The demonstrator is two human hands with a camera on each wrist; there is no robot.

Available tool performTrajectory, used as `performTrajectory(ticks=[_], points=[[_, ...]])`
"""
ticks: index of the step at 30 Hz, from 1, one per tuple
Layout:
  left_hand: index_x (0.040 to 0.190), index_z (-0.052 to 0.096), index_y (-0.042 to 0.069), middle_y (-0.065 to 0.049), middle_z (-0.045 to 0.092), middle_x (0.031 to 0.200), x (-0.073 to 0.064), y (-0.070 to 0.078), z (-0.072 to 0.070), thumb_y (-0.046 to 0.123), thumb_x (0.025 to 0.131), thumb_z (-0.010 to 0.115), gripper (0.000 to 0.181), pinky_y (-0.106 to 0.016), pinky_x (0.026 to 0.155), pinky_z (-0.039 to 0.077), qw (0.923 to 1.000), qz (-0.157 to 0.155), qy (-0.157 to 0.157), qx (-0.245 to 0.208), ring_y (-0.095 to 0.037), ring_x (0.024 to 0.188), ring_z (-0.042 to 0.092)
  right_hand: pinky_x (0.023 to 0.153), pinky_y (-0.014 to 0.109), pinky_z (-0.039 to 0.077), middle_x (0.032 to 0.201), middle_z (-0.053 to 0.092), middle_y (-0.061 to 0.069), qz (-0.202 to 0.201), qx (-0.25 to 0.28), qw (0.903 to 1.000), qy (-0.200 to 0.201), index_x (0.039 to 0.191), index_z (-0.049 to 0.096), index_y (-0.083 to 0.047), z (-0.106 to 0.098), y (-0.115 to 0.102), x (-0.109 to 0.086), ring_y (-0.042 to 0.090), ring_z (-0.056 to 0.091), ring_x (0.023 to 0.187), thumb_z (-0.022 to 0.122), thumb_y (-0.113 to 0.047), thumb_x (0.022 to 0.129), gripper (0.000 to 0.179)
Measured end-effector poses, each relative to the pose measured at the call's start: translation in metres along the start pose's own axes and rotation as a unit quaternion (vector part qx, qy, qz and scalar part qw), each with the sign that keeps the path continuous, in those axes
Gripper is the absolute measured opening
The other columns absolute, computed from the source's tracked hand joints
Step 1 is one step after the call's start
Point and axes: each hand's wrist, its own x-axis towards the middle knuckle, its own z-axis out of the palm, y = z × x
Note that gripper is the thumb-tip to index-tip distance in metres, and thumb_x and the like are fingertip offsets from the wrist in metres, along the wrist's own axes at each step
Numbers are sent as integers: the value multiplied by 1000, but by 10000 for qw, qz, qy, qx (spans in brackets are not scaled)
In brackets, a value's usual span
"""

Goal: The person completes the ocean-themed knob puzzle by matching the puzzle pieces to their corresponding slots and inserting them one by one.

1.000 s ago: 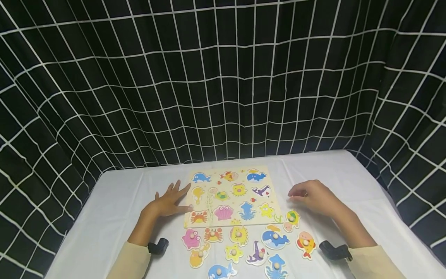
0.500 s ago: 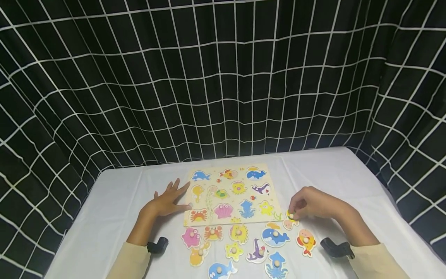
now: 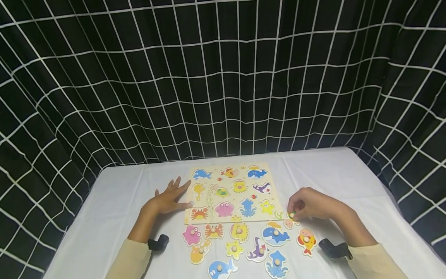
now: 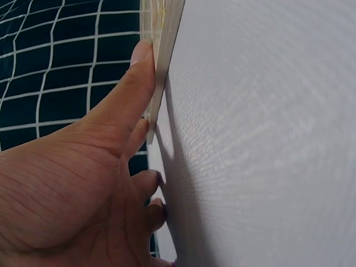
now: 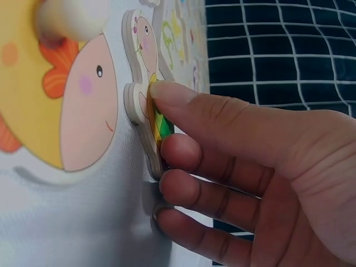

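Note:
My right hand (image 3: 313,203) is at the right front corner of the wooden puzzle board (image 3: 242,174). Its thumb and fingers pinch the turtle puzzle piece (image 3: 288,223); in the right wrist view the thumb lies across the green and yellow shell of the turtle piece (image 5: 146,41), and the knob is hidden. The turtle's pink head sticks out past the thumb. At the board's left side, my left hand (image 3: 166,201) is spread with straight fingers. In the left wrist view its thumb (image 4: 142,53) lies over the board's edge (image 4: 165,61).
In front of the board lie several knobbed pieces, among them a crab (image 3: 214,231), a blue whale (image 3: 270,237), a squid (image 3: 277,271) and a yellow star (image 3: 230,252). A fish piece (image 3: 306,248) is close by the right hand. A black gridded curtain (image 3: 230,85) hangs behind the table.
My right hand has come down and toward me from beside the board onto the turtle piece and now pinches it. The left hand has stayed at the board's edge.

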Motion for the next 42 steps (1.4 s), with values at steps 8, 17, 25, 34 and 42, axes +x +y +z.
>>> performTrajectory(ticks=[8, 17, 25, 34, 42], points=[[162, 28, 25, -17, 9, 169, -18, 23, -18, 65, 87, 67, 94, -78, 111, -3, 9999, -30, -88, -121, -42, 155, 2, 59, 25, 45, 67, 60, -5, 31, -55, 10000, 10, 81, 73, -18, 2, -2, 1, 14, 54, 66, 88, -8, 73, 19], [162, 28, 22, -18, 9, 169, -19, 25, -19, 61, 88, 68, 93, -78, 111, -2, 9999, -39, -51, -83, -43, 154, 3, 61, 25, 45, 67, 60, -7, -133, -113, 9998, -50, 80, 71, -19, 1, -1, 2, 12, 53, 65, 85, -11, 78, 16], [162, 26, 25, -17, 8, 169, -17, 24, -17, 61, 89, 67, 91, -79, 110, -1, 10000, -50, -83, 13, -42, 155, 2, 61, 25, 45, 67, 60, -6, -149, -44, 9998, -123, 84, 71, -15, -2, -3, -3, 11, 53, 64, 80, -9, 84, 11], [163, 24, 24, -17, 6, 169, -16, 23, -16, 63, 89, 65, 92, -79, 110, -3, 9999, -3, -137, -14, -42, 155, -1, 62, 26, 43, 69, 57, -7, -174, -161, 9996, -145, 85, 70, -17, -6, -6, -5, 10, 51, 67, 78, -13, 87, 9], [163, 23, 29, -17, 4, 170, -9, 7, -6, 76, 86, 57, 97, -77, 111, -9, 9996, 265, -65, -85, -40, 155, -4, 62, 25, 44, 70, 60, -8, -213, -198, 9995, -97, 85, 69, -18, -7, -7, -3, 9, 52, 67, 78, -15, 89, 9]])
